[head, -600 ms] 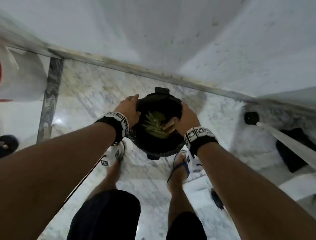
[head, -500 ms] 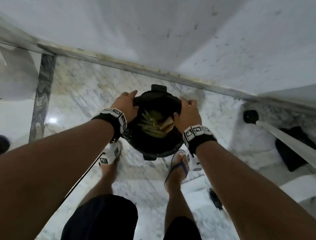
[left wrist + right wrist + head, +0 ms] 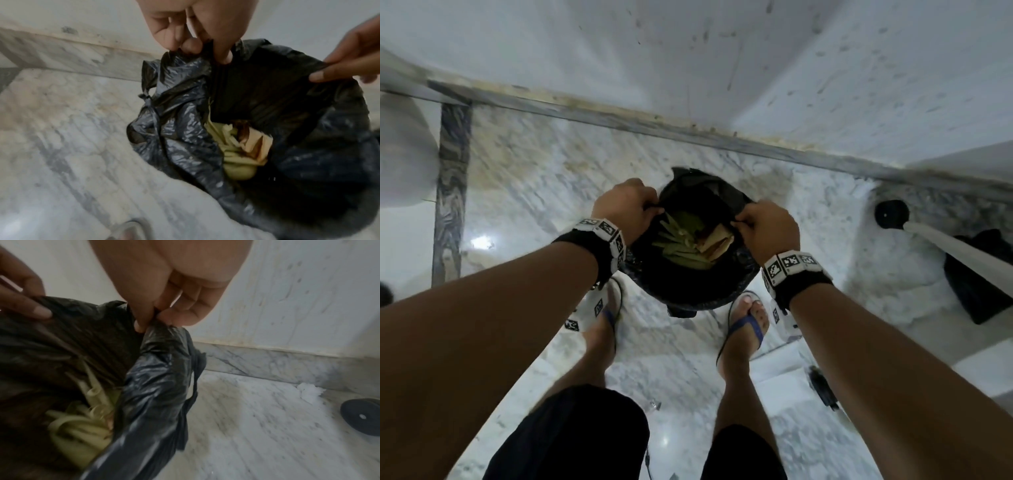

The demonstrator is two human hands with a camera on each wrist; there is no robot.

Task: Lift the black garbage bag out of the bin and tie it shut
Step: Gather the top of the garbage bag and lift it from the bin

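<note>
My left hand (image 3: 625,209) and right hand (image 3: 765,228), flat on the rim a moment ago, now each pinch an edge of the black garbage bag (image 3: 688,281), lifting it taut; its scraps (image 3: 688,240) show, and it hangs in the bin (image 3: 681,311) by the wall (image 3: 722,68), ready to lift

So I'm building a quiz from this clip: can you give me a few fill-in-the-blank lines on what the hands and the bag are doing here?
1. Both the left hand and the right hand pinch the rim of the black ____.
2. The mouth of the garbage bag is ____, not tied.
3. Inside lie green scraps and a piece of brown ____.
4. The floor is veined white ____.

Missing words: garbage bag; open; cardboard; marble
</note>
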